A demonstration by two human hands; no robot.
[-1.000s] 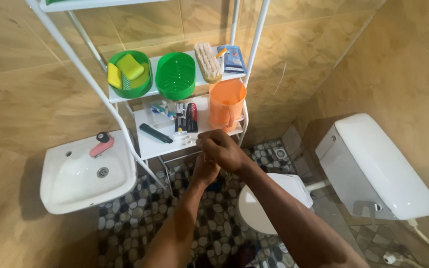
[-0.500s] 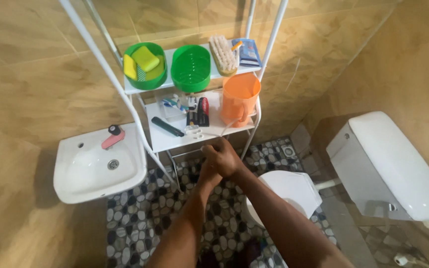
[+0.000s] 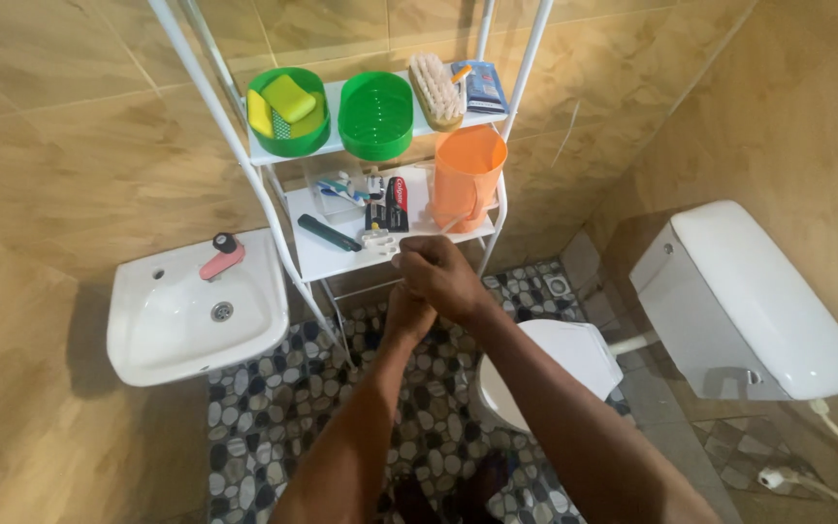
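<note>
My right hand [image 3: 441, 277] is curled into a fist in front of the lower shelf [image 3: 337, 260] of a white rack. It lies over my left hand [image 3: 405, 315], whose fingers are hidden beneath it. A small white plastic item [image 3: 380, 242] sits at the shelf's front edge, right against my right knuckles; whether a hand grips it I cannot tell. On that shelf are a dark comb [image 3: 330, 233], tubes [image 3: 397, 202] and an orange jug [image 3: 465, 177].
The upper shelf carries a green bowl with yellow sponges [image 3: 288, 110], an empty green basket [image 3: 375, 114] and a scrub brush [image 3: 435, 89]. A white sink [image 3: 196, 311] hangs at left. A white toilet [image 3: 555, 359] and its cistern [image 3: 754, 296] stand at right on a pebble floor.
The view has shifted so the rack and sink sit further right and lower. My clasped hands stay together at the front of the lower shelf.
</note>
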